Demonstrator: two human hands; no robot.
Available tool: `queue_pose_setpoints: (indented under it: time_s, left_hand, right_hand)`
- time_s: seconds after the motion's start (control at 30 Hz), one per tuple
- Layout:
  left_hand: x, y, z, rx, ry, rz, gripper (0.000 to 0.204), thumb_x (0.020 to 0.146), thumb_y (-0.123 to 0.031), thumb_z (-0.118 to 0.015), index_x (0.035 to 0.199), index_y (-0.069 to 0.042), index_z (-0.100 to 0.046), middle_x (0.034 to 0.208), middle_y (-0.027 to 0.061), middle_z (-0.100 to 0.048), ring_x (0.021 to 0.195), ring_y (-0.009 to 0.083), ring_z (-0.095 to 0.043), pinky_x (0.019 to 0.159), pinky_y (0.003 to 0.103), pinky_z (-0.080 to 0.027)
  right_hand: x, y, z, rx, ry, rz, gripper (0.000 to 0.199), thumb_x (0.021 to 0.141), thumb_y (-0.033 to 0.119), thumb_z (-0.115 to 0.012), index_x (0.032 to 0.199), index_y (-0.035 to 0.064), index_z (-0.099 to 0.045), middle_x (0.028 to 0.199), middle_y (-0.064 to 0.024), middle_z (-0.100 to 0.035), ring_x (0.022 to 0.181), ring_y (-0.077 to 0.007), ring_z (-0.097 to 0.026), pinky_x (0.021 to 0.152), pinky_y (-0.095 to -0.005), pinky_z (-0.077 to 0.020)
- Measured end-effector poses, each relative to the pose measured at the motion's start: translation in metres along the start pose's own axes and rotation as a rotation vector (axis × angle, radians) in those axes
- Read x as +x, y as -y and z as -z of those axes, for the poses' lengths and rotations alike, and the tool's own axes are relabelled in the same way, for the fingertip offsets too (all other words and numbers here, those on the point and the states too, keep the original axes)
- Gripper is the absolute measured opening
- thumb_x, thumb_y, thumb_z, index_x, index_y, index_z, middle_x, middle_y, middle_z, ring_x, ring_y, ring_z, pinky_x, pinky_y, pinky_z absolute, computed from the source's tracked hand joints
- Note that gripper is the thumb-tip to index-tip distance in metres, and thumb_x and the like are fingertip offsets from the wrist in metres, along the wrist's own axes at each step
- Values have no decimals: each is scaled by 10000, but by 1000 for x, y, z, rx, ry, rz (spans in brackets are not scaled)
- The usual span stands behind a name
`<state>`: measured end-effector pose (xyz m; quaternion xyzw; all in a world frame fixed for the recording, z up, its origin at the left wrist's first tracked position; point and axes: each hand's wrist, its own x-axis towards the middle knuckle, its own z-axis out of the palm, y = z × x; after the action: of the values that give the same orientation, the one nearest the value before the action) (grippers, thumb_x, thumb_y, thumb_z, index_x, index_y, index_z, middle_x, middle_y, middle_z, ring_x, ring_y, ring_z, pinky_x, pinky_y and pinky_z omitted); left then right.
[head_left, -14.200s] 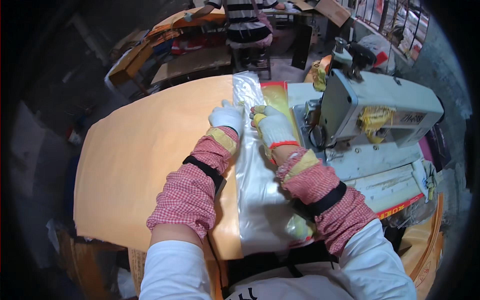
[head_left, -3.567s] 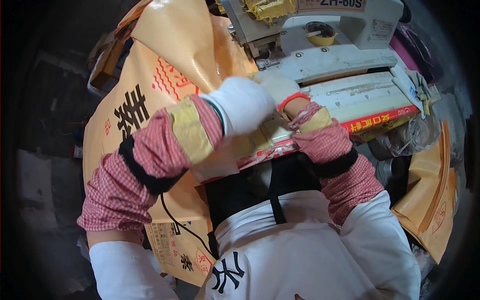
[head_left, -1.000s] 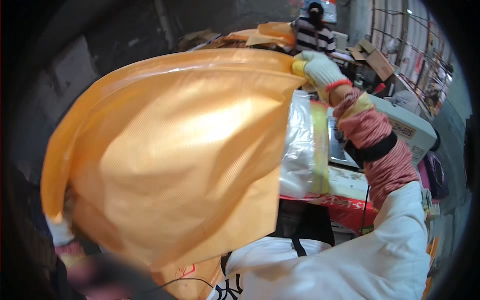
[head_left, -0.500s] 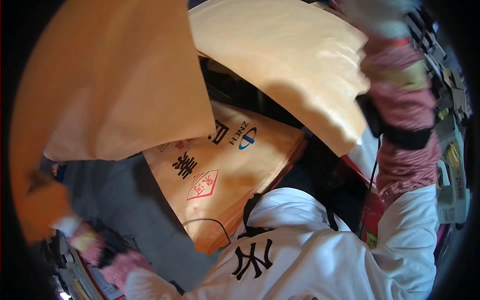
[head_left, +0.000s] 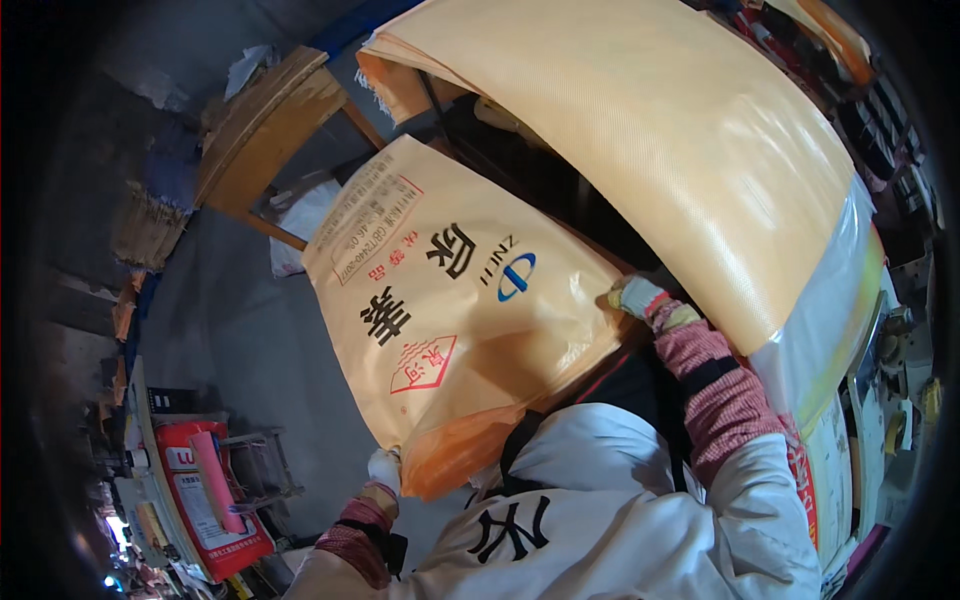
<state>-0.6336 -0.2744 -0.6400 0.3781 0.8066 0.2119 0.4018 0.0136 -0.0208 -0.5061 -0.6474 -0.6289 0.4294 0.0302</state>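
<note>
A woven sack (head_left: 455, 285), pale orange with dark, red and blue printing, lies across my lap on top of more sacks of its kind. My left hand (head_left: 383, 468), in a whitish glove, is closed on its near left corner. My right hand (head_left: 637, 297), in a white and yellowish glove, is closed on the sack's right corner, fingers curled over the edge. Below the printed sack, a brighter orange fold (head_left: 455, 460) shows between my hands. Beyond my right arm, a broad pile of plain pale orange sacks (head_left: 650, 130) drapes over a support.
A wooden stool or bench (head_left: 270, 130) stands at the upper left, a white bag (head_left: 302, 222) beside it. At the lower left are a red and white sack (head_left: 210, 500) and a pink roll (head_left: 215, 480). Clear plastic sheeting (head_left: 825, 310) hangs under the pale pile at right.
The large orange sack that was raised at the left is gone from there. Both hands have come down and inward onto the printed sack, which now shows more of its face.
</note>
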Motion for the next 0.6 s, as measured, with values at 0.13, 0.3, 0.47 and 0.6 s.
queue_pose_setpoints:
  time_s: [0.13, 0.3, 0.47, 0.6]
  left_hand:
    - [-43, -106, -32, -656, 86, 250, 258, 879, -199, -501, 852, 45, -581, 749, 157, -604, 672, 256, -573, 649, 381, -452]
    - [-82, -172, -31, 300, -58, 32, 233, 868, -190, -531, 832, 36, -570, 690, 183, -556, 654, 257, -543, 661, 368, -440]
    - [-72, -167, -24, 476, -117, 2, 263, 870, -221, -520, 865, 32, -589, 764, 208, -603, 688, 331, -587, 643, 389, -450]
    - [-31, -112, -24, 314, 46, -20, 288, 858, -247, -529, 912, 25, -603, 863, 235, -612, 751, 362, -606, 649, 400, -463]
  right_hand:
    - [-17, -128, -51, -1459, -494, 117, 248, 851, 220, -476, 863, 50, -656, 866, -140, -645, 758, -243, -611, 705, -383, -467]
    - [-46, -26, -21, -1319, -551, 117, 227, 860, 182, -452, 767, 60, -620, 764, -129, -609, 697, -250, -584, 659, -396, -456]
    - [-55, -12, -19, -618, -644, -19, 233, 859, 236, -473, 736, 74, -588, 733, -120, -575, 702, -261, -564, 643, -394, -450]
    - [-51, -39, -49, -831, -821, -78, 291, 890, 258, -393, 954, 32, -565, 891, -183, -586, 787, -366, -564, 734, -483, -455]
